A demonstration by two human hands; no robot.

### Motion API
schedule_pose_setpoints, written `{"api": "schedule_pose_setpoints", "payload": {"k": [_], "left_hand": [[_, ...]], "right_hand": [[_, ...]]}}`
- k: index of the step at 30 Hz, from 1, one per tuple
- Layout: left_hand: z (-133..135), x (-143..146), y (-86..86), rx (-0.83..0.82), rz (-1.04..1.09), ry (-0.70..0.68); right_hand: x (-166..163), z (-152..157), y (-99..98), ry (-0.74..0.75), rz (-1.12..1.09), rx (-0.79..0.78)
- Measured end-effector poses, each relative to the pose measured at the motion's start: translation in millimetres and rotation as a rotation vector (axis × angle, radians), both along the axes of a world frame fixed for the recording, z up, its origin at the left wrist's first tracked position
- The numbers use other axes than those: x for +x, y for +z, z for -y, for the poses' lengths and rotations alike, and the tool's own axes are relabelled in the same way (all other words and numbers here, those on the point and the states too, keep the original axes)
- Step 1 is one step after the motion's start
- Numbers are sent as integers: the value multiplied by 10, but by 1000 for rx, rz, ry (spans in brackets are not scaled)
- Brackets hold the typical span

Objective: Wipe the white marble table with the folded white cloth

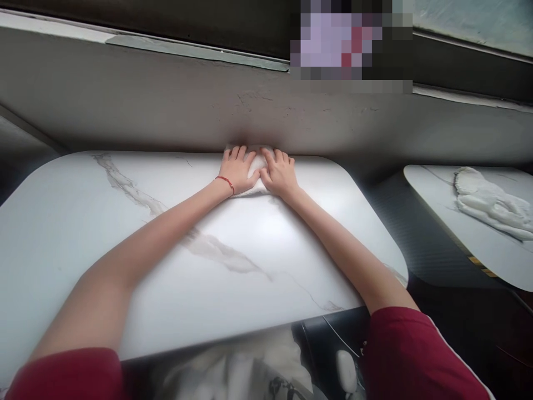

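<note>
My left hand (239, 169) and my right hand (280, 173) lie side by side, palms down, on a small white cloth (255, 160) at the far edge of a white marble-patterned table (125, 233). The fingers of both hands are stretched out flat and press the cloth against the tabletop, close to the grey wall ledge (166, 100). A red string bracelet (225, 181) circles my left wrist. Both arms reach forward across the table from dark red sleeves (416, 355). Most of the cloth is hidden under my hands.
A second white table (433, 211) stands to the right with a crumpled white cloth (491, 203) on it. A dark gap separates the two tables. A window frame runs above the ledge. White fabric and dark objects lie below the near table edge.
</note>
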State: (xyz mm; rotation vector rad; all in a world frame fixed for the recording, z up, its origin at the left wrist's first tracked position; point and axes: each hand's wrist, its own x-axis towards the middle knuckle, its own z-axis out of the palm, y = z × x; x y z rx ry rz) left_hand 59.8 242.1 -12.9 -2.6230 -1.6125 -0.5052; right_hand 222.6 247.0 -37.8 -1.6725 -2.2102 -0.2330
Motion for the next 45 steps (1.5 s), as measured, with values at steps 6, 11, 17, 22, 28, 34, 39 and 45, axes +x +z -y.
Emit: {"api": "schedule_pose_setpoints", "payload": {"k": [6,11,17,22,28,34,39,45], "left_hand": [[5,-11,-3,-9,-20,5],[35,-35,8,-54,-15,17],[424,-13,78,-161,-16,59],[1079,-100,120,-145,-103,-20],[1815,-412,204,-96,-224,-261],[2101,-689,239,-144,-171,-348],[2089,-849,268,-234,-163,-258],[1717,-1074,433,-384,-254,-170]], "right_hand": [[35,-87,-144,19,-12,-24],[41,-69,-137,34,-20,-97],[113,301,-79,108,-8,-136],[251,970,-123,224,-54,-72],[217,2027,-35,233,-74,-74],[29,2432,130,272,-89,-211],[-155,2307,232,311,-75,-295],[-487,1939,247,341,-46,-304]]}}
